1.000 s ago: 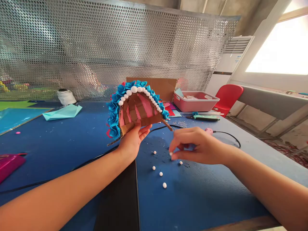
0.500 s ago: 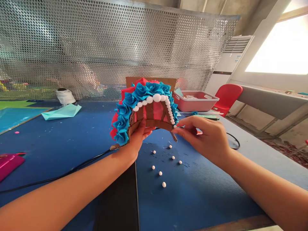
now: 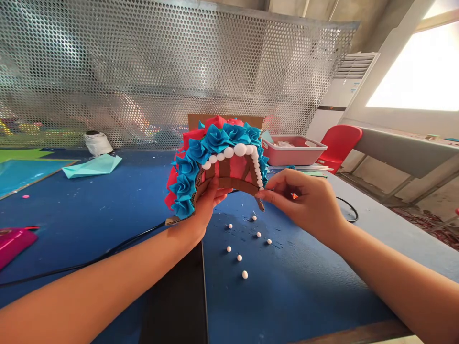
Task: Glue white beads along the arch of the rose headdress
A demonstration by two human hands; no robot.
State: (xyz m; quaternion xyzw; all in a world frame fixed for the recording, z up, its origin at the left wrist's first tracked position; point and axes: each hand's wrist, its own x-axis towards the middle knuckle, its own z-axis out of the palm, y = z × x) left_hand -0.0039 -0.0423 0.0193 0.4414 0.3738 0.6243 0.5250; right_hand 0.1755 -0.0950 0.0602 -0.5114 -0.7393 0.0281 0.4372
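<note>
Headpiece (image 3: 229, 167) of brown cardboard is held up off the blue worktop (image 3: 107, 200), in the middle of the head view, with its hollow inner side turned toward the person. The left hand (image 3: 206, 200) has its grip clamped on the lower cardboard band, thumb in front and fingers behind. That hold seems chosen to keep the arch steady and leave the trimmed edge free.

Blue paper flowers (image 3: 215, 139) crowd the outer rim, with red flowers (image 3: 171, 184) behind them. A row of white beads (image 3: 239, 150) follows the inner curve.

The right hand (image 3: 308, 203) meets the headpiece at the low right end of that row. Its thumb and forefinger are pinched together against the cardboard there. Whether a bead sits between them cannot be told.

Loose beads (image 3: 245, 274) lie scattered on the worktop just below both hands, probably kept close for easy reach. A black cable (image 3: 107, 251) runs under the left forearm, and a pink tray (image 3: 292, 153) stands farther back.
</note>
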